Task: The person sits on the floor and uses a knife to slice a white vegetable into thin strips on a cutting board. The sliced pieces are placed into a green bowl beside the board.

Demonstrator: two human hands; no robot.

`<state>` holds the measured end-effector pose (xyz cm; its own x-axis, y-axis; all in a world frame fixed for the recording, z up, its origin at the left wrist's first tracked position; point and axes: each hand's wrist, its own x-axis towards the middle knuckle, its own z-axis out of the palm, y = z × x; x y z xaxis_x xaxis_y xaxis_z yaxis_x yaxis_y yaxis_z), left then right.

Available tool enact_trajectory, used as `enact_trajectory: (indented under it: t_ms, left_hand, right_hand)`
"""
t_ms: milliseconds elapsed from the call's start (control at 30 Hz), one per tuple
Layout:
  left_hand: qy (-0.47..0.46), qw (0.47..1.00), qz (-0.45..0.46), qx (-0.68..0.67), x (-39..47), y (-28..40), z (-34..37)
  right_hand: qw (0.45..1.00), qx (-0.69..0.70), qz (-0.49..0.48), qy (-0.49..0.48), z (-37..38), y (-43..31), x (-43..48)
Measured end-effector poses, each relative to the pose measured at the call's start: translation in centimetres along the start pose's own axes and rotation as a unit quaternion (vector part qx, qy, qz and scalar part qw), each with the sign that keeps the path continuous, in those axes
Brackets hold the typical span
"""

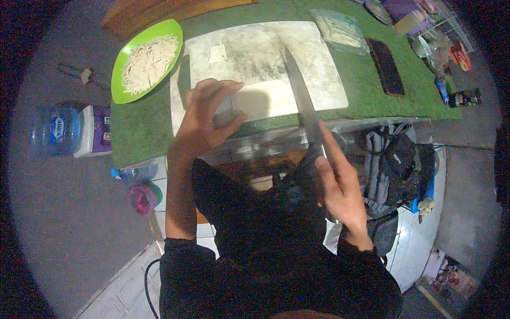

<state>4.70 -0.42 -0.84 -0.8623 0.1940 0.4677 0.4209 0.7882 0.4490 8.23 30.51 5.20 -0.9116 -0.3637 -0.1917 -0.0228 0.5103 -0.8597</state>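
Note:
A white cutting board (255, 56) with dark stains lies on the green turf-like cover in front of me. Near its front edge is a flat, pale rectangular sheet or stack of sheets (279, 97), partly in shadow. My left hand (209, 109) holds its left part, fingers along the far edge and thumb at the near one. In my right hand (342, 187) is a kitchen knife (299, 89), gripped by its dark handle. Its long blade points away from me, beside the sheet's right end. Small pale pieces (217, 53) sit farther back on the board.
At the back left, a green plate (116, 79) carries a heap of thin pale strips (149, 63). A clear plastic packet (340, 32) with pale contents lies past the board's far right corner. Beside it is a dark phone (385, 67). A backpack (392, 159) is below the table edge.

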Motion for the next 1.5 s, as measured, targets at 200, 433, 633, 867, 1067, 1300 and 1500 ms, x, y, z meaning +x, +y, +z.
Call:
enact_trajectory:
  t_ms: [200, 433, 633, 867, 1067, 1300, 1500]
  left_hand:
    - [-0.004, 1.0, 0.003, 0.009, 0.3, 0.4, 0.1]
    - [-0.01, 1.0, -0.011, -0.001, 0.6, 0.2, 0.6]
    - [0.01, 0.999, 0.05, -0.013, 0.5, 1.2, 1.1]
    - [-0.016, 0.995, 0.096, 0.035, -0.8, 1.3, 2.6]
    - [-0.048, 0.993, 0.086, 0.059, -0.9, 2.0, 2.2]
    - [-0.033, 0.986, 0.073, 0.147, -1.9, 3.9, 3.9]
    - [0.034, 0.982, 0.065, 0.172, -2.3, 4.6, 5.1]
  right_hand:
    - [0.998, -0.042, -0.032, 0.033, 0.5, 0.1, 0.2]
    - [0.998, 0.008, 0.06, -0.016, 0.4, -0.9, 0.0]
    - [0.991, -0.087, -0.099, 0.033, 0.9, -0.4, 0.0]
    - [0.997, -0.043, -0.053, -0.034, 3.5, -3.6, -1.0]
    - [0.994, -0.075, -0.06, -0.061, 4.4, -4.2, -0.5]
    - [0.993, -0.05, -0.056, -0.094, 4.2, -4.0, -3.0]
    - [0.992, -0.041, -0.035, -0.118, 3.5, -4.9, -4.5]
